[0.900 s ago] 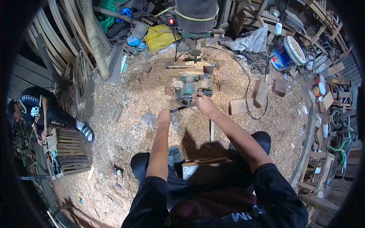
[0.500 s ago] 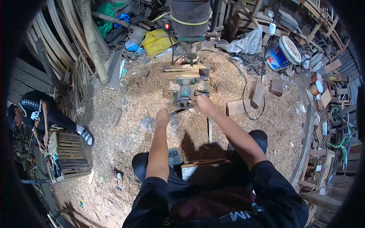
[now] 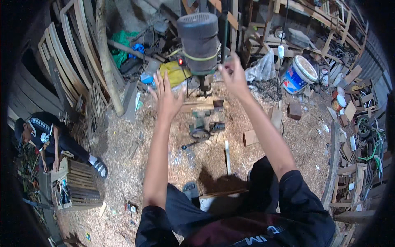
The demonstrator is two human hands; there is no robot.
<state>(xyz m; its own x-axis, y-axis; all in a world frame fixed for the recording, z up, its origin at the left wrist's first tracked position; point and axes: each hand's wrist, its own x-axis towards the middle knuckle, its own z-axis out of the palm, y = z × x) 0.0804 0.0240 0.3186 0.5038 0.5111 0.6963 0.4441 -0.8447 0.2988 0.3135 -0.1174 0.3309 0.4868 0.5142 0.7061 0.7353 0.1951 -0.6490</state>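
My left hand (image 3: 166, 92) is raised before the drill machine, fingers spread and empty. My right hand (image 3: 233, 74) is up beside the dark cylindrical motor (image 3: 197, 39), fingers apart and partly curled, slightly blurred, holding nothing that I can see. A red lit switch (image 3: 180, 61) is left of the motor. Below my hands are the spindle (image 3: 204, 88), a wood piece (image 3: 193, 106) on the vise-like base and a metal handwheel (image 3: 200, 134). A dark bar (image 3: 192, 144) lies by the wheel, untouched.
A person (image 3: 49, 136) sits at left by a slatted wooden piece (image 3: 84, 183). Curved wood strips (image 3: 61, 61) lean behind them. A paint bucket (image 3: 298, 74), wood blocks (image 3: 294, 110), cords and piled scrap with a bicycle (image 3: 366, 144) are at right. Wood shavings (image 3: 123, 164) cover the floor.
Both my hands have left the wheel and bar and risen forward toward the motor. The left hand has opened with fingers spread. The view has tilted up, showing the motor's top.
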